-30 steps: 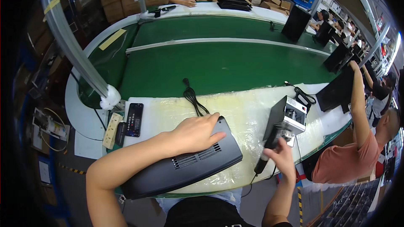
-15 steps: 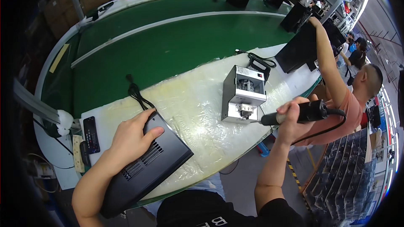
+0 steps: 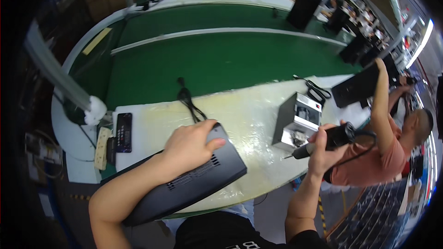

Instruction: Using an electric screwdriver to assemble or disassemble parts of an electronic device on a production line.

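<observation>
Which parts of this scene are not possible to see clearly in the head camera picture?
1. Underside of the dark flat device: head view, turned away; the left hand and forearm cover part of its top.
2. Tip of the electric screwdriver in the right hand: too small.
3. Contents of the small grey box: too small, shadowed.
4. Far workstations: blurred and bent near the rim.

Left hand [image 3: 191, 146] and forearm cover much of the flat dark grey plastic device casing [image 3: 184, 184]. Contents of small grey metal box [image 3: 297, 121] too small to tell.
</observation>
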Action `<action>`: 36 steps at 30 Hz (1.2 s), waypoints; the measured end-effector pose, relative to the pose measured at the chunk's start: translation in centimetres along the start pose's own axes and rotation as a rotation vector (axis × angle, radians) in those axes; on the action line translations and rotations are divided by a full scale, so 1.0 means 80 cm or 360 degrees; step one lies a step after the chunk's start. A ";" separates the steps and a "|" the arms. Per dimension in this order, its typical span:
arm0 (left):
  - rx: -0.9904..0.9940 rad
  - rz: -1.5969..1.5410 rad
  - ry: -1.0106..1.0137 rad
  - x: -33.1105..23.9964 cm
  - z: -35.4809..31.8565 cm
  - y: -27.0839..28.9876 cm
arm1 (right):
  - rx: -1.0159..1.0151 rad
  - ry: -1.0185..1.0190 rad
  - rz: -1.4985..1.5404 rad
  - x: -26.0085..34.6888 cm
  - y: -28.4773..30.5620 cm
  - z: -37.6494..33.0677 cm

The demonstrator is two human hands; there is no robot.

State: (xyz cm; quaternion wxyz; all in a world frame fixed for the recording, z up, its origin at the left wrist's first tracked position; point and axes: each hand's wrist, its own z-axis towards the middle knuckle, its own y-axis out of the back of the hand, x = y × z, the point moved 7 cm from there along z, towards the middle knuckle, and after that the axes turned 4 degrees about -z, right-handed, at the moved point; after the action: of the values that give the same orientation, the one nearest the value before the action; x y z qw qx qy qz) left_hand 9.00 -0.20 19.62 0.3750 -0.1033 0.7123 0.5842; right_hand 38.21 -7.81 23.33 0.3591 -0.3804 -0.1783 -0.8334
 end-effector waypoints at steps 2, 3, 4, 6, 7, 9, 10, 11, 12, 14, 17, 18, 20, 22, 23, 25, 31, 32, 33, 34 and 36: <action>0.0071 -0.0003 0.0051 0.004 0.000 -0.004 | 0.0079 0.0220 0.0191 0.044 -0.022 0.008; 0.0031 -0.0023 -0.0038 0.005 -0.001 -0.004 | 0.0112 0.0316 0.0340 0.072 -0.039 0.013; 0.0001 -0.0047 -0.0146 0.001 -0.002 -0.004 | 0.0112 0.0367 0.0454 0.100 -0.050 0.017; -0.0031 -0.0032 -0.0139 0.009 -0.007 0.000 | 0.0150 0.0440 0.0678 0.148 -0.083 0.023; -0.0037 -0.0032 -0.0161 0.008 -0.008 0.000 | 0.0178 0.0476 0.0764 0.168 -0.097 0.027; -0.0026 -0.0049 -0.0165 0.005 -0.004 -0.001 | 0.0230 0.0456 0.0883 0.183 -0.121 0.034; 0.0044 -0.0044 -0.0111 0.006 -0.003 -0.003 | 0.0274 0.0425 0.0925 0.186 -0.133 0.036; 0.0105 -0.0032 -0.0049 0.008 -0.003 -0.004 | 0.0267 0.0403 0.0893 0.189 -0.145 0.036; 0.0098 -0.0029 -0.0065 0.008 -0.003 -0.004 | 0.0271 0.0397 0.0866 0.193 -0.156 0.034; 0.0093 -0.0031 -0.0058 0.007 -0.004 -0.002 | 0.0308 0.0327 0.0823 0.192 -0.173 0.032; 0.0052 -0.0023 -0.0097 0.009 -0.005 -0.004 | 0.0392 0.0367 0.0829 0.192 -0.193 0.026; 0.0009 -0.0006 -0.0137 0.008 -0.005 -0.002 | 0.0403 0.0372 0.0827 0.190 -0.198 0.025; 0.0051 -0.0008 -0.0112 0.007 -0.004 0.001 | 0.0452 0.0353 0.0873 0.186 -0.209 0.021; 0.0099 -0.0007 -0.0088 0.005 -0.005 0.002 | 0.0498 0.0367 0.0829 0.182 -0.217 0.018; 0.0109 -0.0004 -0.0085 0.005 -0.006 0.002 | 0.0536 0.0375 0.0790 0.181 -0.223 0.014; 0.0122 -0.0007 -0.0073 0.007 -0.006 0.001 | 0.0572 0.0288 0.0795 0.175 -0.232 0.008; 0.0156 0.0020 -0.0092 0.007 0.000 -0.004 | 0.0638 0.0359 0.0862 0.169 -0.240 0.005; 0.0189 0.0022 -0.0063 0.009 0.000 -0.005 | 0.0658 0.0357 0.0834 0.169 -0.243 0.004; 0.0221 0.0026 -0.0037 0.011 0.000 -0.007 | 0.0677 0.0356 0.0806 0.169 -0.246 0.003; 0.0226 0.0029 -0.0039 0.011 0.000 -0.006 | 0.0674 0.0328 0.0813 0.168 -0.249 0.003; 0.0221 0.0038 -0.0030 0.008 -0.001 -0.005 | 0.0648 0.0295 0.0784 0.166 -0.250 0.006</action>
State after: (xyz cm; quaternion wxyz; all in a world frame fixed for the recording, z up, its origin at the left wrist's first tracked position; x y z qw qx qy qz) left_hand 8.74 -0.17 18.87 0.3809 -0.0630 0.7488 0.5387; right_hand 17.81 -0.12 33.26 0.6333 -0.2551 -0.2104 -0.6997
